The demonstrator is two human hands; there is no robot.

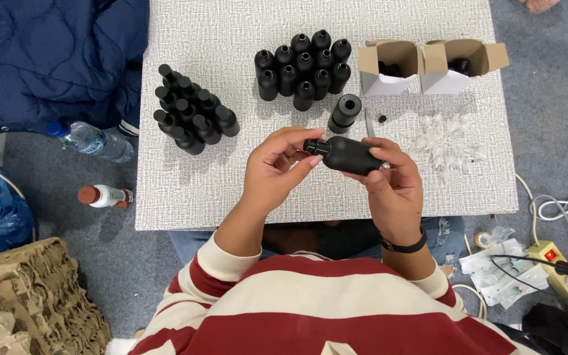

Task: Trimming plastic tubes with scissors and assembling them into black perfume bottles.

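A: Item, black bottle (350,155): far end and underside covered by the right hand (394,187).
B: Boxes?
A: Two open cartons (389,66): dark contents, kind unreadable.
B: Edges?
A: Blue jacket (54,59) cut off top left; power strip (567,279) cut off right.

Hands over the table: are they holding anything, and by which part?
Yes. The right hand grips a black bottle, lying sideways, around its body. The left hand pinches the cap end with its fingertips.
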